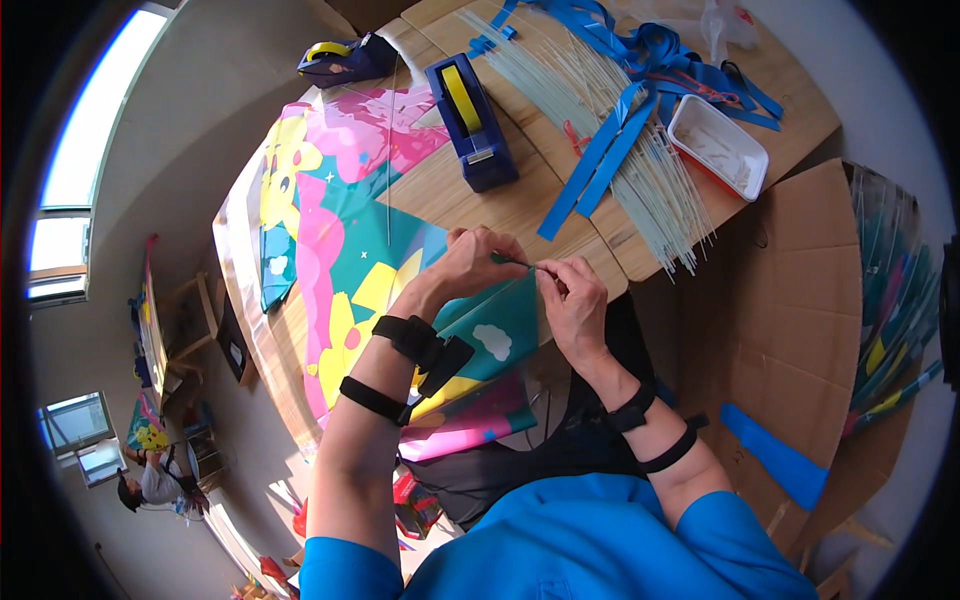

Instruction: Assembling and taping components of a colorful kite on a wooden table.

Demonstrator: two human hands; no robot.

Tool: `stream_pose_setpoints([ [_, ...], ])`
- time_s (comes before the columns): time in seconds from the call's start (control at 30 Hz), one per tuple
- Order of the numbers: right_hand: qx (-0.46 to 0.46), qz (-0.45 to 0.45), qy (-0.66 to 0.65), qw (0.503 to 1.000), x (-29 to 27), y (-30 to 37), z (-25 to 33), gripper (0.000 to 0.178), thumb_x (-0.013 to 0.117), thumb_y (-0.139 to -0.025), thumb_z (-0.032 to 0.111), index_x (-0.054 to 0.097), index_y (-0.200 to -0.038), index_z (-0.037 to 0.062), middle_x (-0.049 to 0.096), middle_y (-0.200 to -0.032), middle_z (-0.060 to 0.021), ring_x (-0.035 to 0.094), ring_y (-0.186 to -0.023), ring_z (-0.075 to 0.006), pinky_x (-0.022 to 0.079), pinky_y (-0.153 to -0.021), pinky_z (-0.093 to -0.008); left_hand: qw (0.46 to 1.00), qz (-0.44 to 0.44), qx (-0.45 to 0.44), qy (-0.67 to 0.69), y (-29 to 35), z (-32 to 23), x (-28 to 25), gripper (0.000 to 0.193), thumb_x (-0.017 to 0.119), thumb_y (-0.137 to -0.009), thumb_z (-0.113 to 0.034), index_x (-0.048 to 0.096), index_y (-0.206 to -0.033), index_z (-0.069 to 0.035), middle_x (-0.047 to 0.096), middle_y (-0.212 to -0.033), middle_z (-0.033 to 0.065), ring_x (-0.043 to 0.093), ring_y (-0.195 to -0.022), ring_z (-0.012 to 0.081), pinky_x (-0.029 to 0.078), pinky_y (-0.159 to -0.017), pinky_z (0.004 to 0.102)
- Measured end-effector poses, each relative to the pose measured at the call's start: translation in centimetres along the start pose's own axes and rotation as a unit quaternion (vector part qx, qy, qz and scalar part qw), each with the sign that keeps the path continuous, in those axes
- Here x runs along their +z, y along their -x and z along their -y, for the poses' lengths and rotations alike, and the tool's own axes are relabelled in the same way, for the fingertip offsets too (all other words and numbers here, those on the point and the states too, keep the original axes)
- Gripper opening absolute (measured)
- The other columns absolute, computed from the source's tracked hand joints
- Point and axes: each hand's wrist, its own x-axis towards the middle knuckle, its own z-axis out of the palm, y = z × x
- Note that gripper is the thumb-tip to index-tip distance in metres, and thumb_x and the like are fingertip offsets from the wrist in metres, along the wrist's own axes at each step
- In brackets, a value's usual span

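Note:
My left hand (475, 262) and my right hand (575, 300) are close together over the near edge of the table. Both are closed, fingertips pinching a thin dark strip (523, 265) that spans the small gap between them. Its exact kind is too small to make out. Beneath my left hand and forearm spreads a printed sheet (345, 250) in teal, pink and yellow, partly hanging over the edge toward my lap. A thin rod (389, 170) lies across the sheet. Black straps circle both my forearms.
A tape dispenser (485, 160) with yellow tape stands ahead, another dispenser (345, 62) farther left. Many thin pale rods (640, 170), blue strips (600, 165) and a white tray (718, 145) lie right. A cardboard box (780, 300) stands beside the table. Another person (160, 480) is far left.

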Motion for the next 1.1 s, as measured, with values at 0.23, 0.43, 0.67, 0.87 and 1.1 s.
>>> stream_pose_setpoints([
  [0.23, 0.139, 0.062, -0.129, 0.980, 0.2, -0.6, -1.0, 0.015, 0.070, -0.086, 0.011, 0.065, -0.093, -0.0015, 0.062, -0.080, -0.0021, 0.057, -0.067, -0.0084, 0.046, -0.061, -0.0229, 0.999, -0.010, -0.011, 0.043, 0.0, -0.4, 0.0, 0.029, 0.072, -0.079, -0.031, 0.072, -0.100, -0.011, 0.070, -0.093, 0.0078, 0.063, -0.096, 0.0225, 0.045, -0.089, 0.0364],
  [0.43, 0.252, 0.098, -0.272, 0.924, 0.2, -0.8, -2.0, 0.019, 0.066, -0.090, 0.018, 0.065, -0.096, 0.0004, 0.061, -0.080, 0.0007, 0.054, -0.069, -0.0068, 0.043, -0.063, -0.0203, 0.998, 0.027, -0.013, 0.052, -0.1, -0.2, -0.2, 0.027, 0.071, -0.079, -0.030, 0.072, -0.098, -0.011, 0.070, -0.095, 0.0079, 0.063, -0.096, 0.0235, 0.046, -0.088, 0.0367],
  [0.67, 0.314, 0.093, -0.251, 0.911, -0.2, -1.2, -1.6, 0.024, 0.064, -0.092, 0.023, 0.067, -0.092, -0.0007, 0.060, -0.075, 0.0006, 0.052, -0.067, -0.0063, 0.042, -0.061, -0.0205, 0.996, 0.016, -0.016, 0.085, -0.2, 0.0, 0.2, 0.025, 0.069, -0.082, -0.029, 0.072, -0.097, -0.009, 0.069, -0.097, 0.0077, 0.063, -0.097, 0.0227, 0.046, -0.088, 0.0359],
  [0.87, 0.237, 0.107, -0.257, 0.931, 0.5, -0.6, -2.8, 0.021, 0.067, -0.089, 0.019, 0.067, -0.091, -0.0015, 0.061, -0.074, 0.0006, 0.052, -0.067, -0.0056, 0.043, -0.060, -0.0203, 0.994, 0.002, -0.031, 0.104, -0.3, -0.2, 0.5, 0.029, 0.067, -0.085, -0.031, 0.070, -0.097, -0.005, 0.069, -0.097, 0.0103, 0.062, -0.097, 0.0217, 0.047, -0.087, 0.0344],
  [1.1, 0.226, 0.119, -0.235, 0.938, 0.1, -0.6, -2.6, 0.021, 0.068, -0.088, 0.016, 0.065, -0.096, -0.0033, 0.064, -0.079, -0.0019, 0.057, -0.072, -0.0064, 0.046, -0.064, -0.0203, 0.990, 0.003, -0.055, 0.129, -0.4, 0.0, 1.1, 0.031, 0.063, -0.088, -0.030, 0.065, -0.106, -0.005, 0.067, -0.098, 0.0097, 0.062, -0.099, 0.0221, 0.047, -0.087, 0.0334],
])
